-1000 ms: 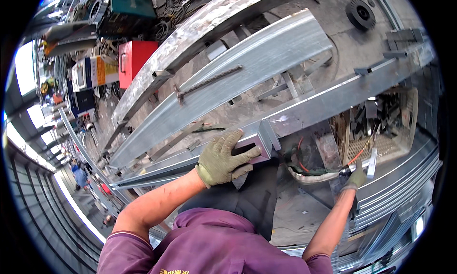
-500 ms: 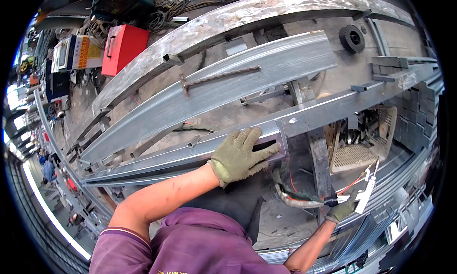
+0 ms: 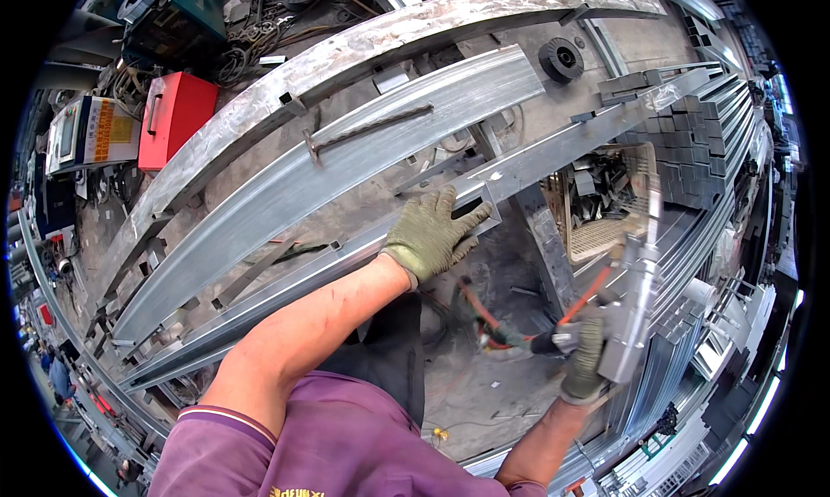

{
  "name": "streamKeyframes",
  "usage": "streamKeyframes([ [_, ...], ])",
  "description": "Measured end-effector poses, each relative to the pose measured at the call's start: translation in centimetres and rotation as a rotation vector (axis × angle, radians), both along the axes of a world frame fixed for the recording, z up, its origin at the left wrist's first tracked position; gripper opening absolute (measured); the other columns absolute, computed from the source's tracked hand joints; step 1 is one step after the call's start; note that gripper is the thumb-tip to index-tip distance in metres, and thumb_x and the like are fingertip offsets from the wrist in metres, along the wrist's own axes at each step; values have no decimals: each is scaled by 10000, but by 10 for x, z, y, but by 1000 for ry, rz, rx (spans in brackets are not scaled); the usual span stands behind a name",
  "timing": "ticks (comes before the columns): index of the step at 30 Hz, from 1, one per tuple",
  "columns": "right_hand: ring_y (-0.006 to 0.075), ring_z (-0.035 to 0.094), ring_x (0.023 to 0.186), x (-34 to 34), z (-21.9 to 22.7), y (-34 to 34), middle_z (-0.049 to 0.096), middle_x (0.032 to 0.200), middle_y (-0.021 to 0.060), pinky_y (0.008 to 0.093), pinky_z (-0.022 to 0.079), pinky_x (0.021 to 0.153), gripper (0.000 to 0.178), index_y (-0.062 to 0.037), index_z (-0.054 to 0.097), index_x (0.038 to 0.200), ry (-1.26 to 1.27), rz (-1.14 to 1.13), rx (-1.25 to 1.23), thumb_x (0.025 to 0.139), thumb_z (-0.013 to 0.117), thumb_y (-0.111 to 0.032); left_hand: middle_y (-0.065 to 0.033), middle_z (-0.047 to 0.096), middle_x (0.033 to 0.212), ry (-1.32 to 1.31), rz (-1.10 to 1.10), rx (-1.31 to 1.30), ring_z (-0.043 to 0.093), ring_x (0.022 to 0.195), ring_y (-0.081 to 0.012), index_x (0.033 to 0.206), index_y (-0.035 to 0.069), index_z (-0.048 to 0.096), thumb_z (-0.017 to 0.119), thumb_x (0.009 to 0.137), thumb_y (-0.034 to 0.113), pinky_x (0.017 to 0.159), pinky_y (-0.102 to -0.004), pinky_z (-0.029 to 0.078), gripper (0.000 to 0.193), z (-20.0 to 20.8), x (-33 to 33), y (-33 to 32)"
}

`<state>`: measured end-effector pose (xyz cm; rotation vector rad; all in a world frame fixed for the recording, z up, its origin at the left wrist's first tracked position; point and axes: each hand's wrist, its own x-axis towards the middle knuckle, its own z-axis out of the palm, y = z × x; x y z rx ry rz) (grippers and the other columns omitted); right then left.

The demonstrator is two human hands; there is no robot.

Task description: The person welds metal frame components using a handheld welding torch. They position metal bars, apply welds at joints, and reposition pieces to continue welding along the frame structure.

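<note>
My left hand (image 3: 430, 235), in an olive work glove, lies spread over the end of a long grey steel channel (image 3: 346, 253), its fingers on the top edge. That channel rests lengthwise along a steel beam (image 3: 553, 158). Off to the right, my gloved right hand (image 3: 588, 356) is wrapped round a silver handheld welding gun (image 3: 629, 320), blurred by motion, its front end pointing away from me. A dark cable with an orange hose (image 3: 510, 334) trails left from the gun. Farther off, a broad steel channel (image 3: 337, 173) carries a rusty hammer-shaped bar (image 3: 372, 132).
A curved steel beam (image 3: 389, 30) spans the far side. At right are a beige plastic crate (image 3: 596, 239) of metal offcuts and stacked steel tubes (image 3: 687, 147). A red box (image 3: 177, 121) stands far left. A black spool (image 3: 561, 60) lies on the floor.
The view has swung to the right. My right hand has raised the welding gun forward and turned it more upright. My left hand stays at the channel's end.
</note>
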<state>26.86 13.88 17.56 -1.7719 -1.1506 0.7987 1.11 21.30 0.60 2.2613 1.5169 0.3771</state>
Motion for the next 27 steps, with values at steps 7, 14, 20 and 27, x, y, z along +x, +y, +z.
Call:
streamKeyframes([
  [7, 105, 620, 802, -65, -13, -11, 673, 949, 5, 290, 523, 697, 209, -25, 720, 1183, 91, 182, -386, 1007, 779, -122, -250, 567, 1391, 8, 4, -62, 586, 1271, -405, 1592, 349, 556, 612, 1040, 497, 1013, -540, 494, 574, 3, -1, -1],
  [14, 105, 642, 697, -78, -35, -16, 703, 843, 22, 289, 519, 610, 164, 1, 735, 1107, 23, 299, -311, 976, 801, -71, -252, 569, 1398, -17, 17, -49, 575, 1304, -413, 1592, 331, 559, 615, 1037, 501, 1036, -541, 489, 584, -4, 1, -2],
  [20, 94, 652, 691, -76, -43, -10, 713, 826, 27, 292, 534, 615, 145, 7, 746, 1073, -26, 362, -280, 966, 808, -67, -276, 558, 1440, -32, 40, -19, 572, 1312, -447, 1570, 307, 584, 614, 1037, 514, 1084, -549, 480, 572, -9, 2, -4],
  [27, 92, 680, 719, -79, -41, -7, 747, 861, 38, 286, 552, 637, 153, 4, 760, 1086, 40, 302, -367, 966, 813, -74, -293, 543, 1495, -49, 43, -78, 573, 1341, -452, 1533, 293, 621, 602, 1043, 511, 1105, -552, 471, 536, -8, 1, -4],
])
